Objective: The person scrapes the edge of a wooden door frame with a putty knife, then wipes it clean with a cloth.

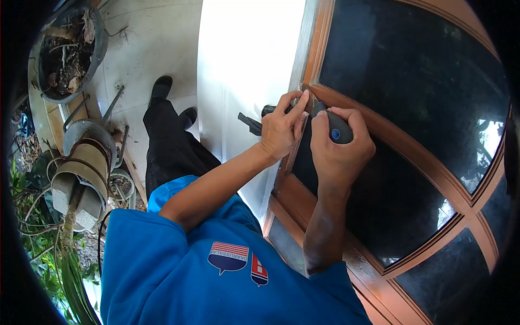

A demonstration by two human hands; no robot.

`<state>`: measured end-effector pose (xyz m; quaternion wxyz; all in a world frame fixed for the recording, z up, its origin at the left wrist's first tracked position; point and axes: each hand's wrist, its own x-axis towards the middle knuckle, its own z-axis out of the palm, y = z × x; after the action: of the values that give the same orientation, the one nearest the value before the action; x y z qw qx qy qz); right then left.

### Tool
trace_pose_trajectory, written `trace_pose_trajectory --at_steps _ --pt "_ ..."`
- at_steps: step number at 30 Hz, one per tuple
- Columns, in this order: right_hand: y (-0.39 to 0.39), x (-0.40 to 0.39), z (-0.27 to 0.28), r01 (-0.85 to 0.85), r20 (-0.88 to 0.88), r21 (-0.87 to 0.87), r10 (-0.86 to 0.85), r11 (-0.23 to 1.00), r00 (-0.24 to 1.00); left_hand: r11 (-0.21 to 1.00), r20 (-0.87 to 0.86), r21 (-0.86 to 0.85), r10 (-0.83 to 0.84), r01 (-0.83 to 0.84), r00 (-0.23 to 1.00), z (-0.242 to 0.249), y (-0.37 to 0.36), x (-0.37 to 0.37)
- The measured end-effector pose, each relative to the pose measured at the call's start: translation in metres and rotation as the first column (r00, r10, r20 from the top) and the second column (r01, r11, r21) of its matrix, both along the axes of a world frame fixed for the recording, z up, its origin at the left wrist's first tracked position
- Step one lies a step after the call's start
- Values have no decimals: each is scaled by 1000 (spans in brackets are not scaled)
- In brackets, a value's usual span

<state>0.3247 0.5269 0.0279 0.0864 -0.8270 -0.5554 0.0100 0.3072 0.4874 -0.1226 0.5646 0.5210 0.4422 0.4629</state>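
Observation:
My left hand point(281, 129) is at the brown wooden frame point(374, 111) of the glazed panel, its fingers drawn together and a fingertip right at the frame's edge. What these fingers pinch, if anything, I cannot tell. Behind them, a dark flat-ended piece point(251, 124) sticks out to the left over the white panel. My right hand point(344, 149) is closed around a dark grey, rounded tool point(340, 127) with a blue round spot, held close to the left fingertips. The tool's far end points toward the frame and is partly hidden by my fingers.
Dark glass panes point(417, 81) fill the right side. The bright white panel point(244, 59) stands left of the frame. A pot of soil and dry leaves point(67, 59), a metal stand point(89, 135) and green plants point(78, 287) line the left. My shoes point(161, 89) are on pale floor tiles point(151, 32).

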Motion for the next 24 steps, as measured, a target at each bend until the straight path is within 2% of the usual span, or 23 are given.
trace_pose_trajectory --at_steps 4,10,15,19,24 --pt "3 2 -6 -12 6 -8 12 1000 1000 998 -3 -54 -38 38 999 0 3 -1" --pt "1 2 1 -48 -11 -8 48 999 999 1000 42 22 -14 14 999 -2 -2 0" --pt "-1 3 -3 -56 -30 -26 55 998 998 999 7 -38 -38 38 999 -3 -2 -1" --pt "-2 1 1 -29 -33 -13 29 999 999 998 8 60 -4 4 1000 -1 -2 -2" --pt "-5 4 -2 -24 -31 -50 22 998 999 999 -4 -7 -32 32 999 -2 -3 -1"
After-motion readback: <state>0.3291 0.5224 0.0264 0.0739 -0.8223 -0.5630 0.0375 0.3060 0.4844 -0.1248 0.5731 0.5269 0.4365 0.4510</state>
